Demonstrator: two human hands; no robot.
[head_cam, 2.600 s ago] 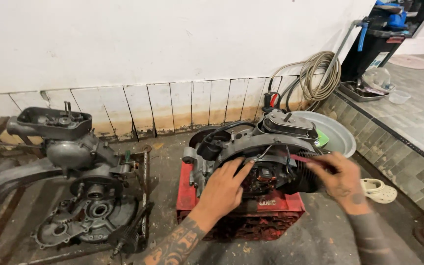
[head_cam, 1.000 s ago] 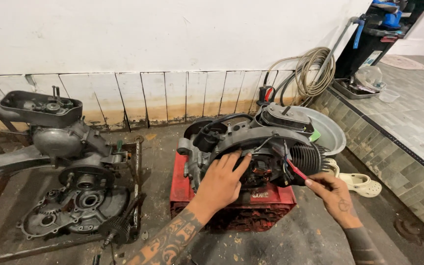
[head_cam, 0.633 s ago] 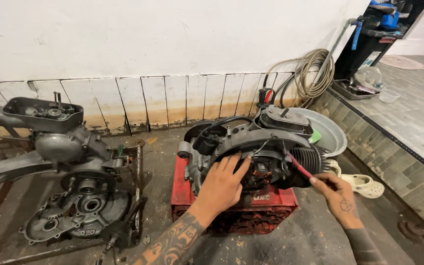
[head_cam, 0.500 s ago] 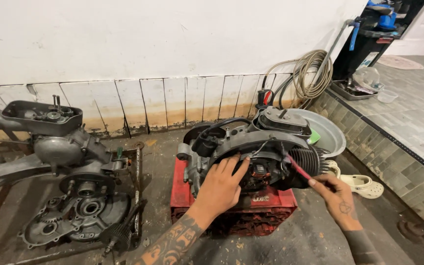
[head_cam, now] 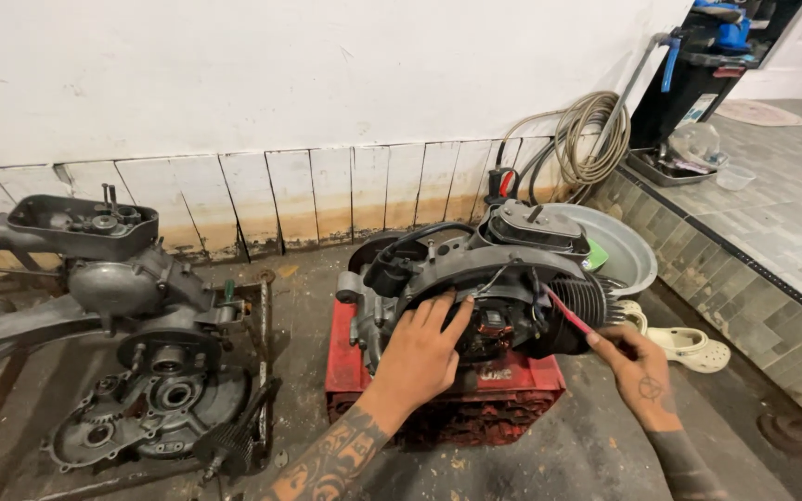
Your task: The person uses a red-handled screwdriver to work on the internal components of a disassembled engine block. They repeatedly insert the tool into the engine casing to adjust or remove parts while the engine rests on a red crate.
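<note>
Since the earlier frames, the right hand [head_cam: 640, 373] has drawn a little nearer to the engine [head_cam: 485, 288] and the red-handled screwdriver [head_cam: 568, 313] now points its tip in towards the round opening on the engine's side; the left hand [head_cam: 424, 348] has stayed where it was. That left hand lies flat and open, fingers spread over the dark cover beside the coils, gripping nothing, only pressing. The right hand is closed round the lower end of the screwdriver handle, held like a pen. The engine sits on a red crate [head_cam: 438, 390] on the floor, near the tiled wall, with a grey basin [head_cam: 619, 246] just behind it and a second, stripped engine [head_cam: 132, 325] well apart to the left.

To do this well, I judge the flat hand should keep steady weight on the cover so the engine does not rock on the crate, while the screwdriver goes in straight along its own line, seated fully before any turning. Copper windings sit close by, so a slip could nick them.
</note>
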